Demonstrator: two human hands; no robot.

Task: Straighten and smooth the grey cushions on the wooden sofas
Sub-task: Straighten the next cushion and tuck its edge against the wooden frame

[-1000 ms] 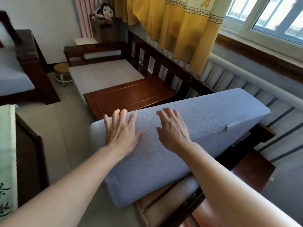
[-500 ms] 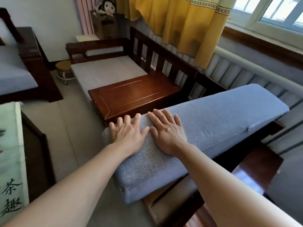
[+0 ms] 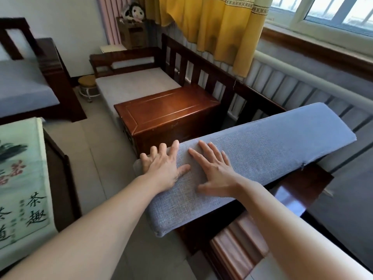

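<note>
- Nearest thing is the grey cushion (image 3: 252,156) with both hands on it. It isn't lying flat on its seat yet: it sits tilted, the near corner sticking out over the floor (image 3: 96,158) and the far end raised toward the radiator (image 3: 286,85). So I'd say this one is mid-job, not done.
- Under it you can see bare wood of the sofa (image 3: 298,190) and some pinkish padding, so it looks like the cushion has to drop and slide back into place before any real smoothing.
- Left hand (image 3: 163,168): palm down on the cushion's near-left end, fingers spread wide, tips curling a bit over the top edge. Pressing, not gripping as far as I can tell.
- Right hand (image 3: 216,172): flat on the fabric just beside the left, fingers straight and fanned out, thumb slightly blurred. Both arms reach forward, nearly parallel.
- Further back, past the wooden chest (image 3: 167,112), there's a pale cushion (image 3: 137,85) on the same long sofa. It looks flat and tidy from here, though that's a guess.
- Far left, another sofa (image 3: 50,63) carries a grey cushion (image 3: 22,83) that looks smooth too, only partly in view.
- My read: one cushion in hand, the rest maybe fine or just needing a check.
</note>
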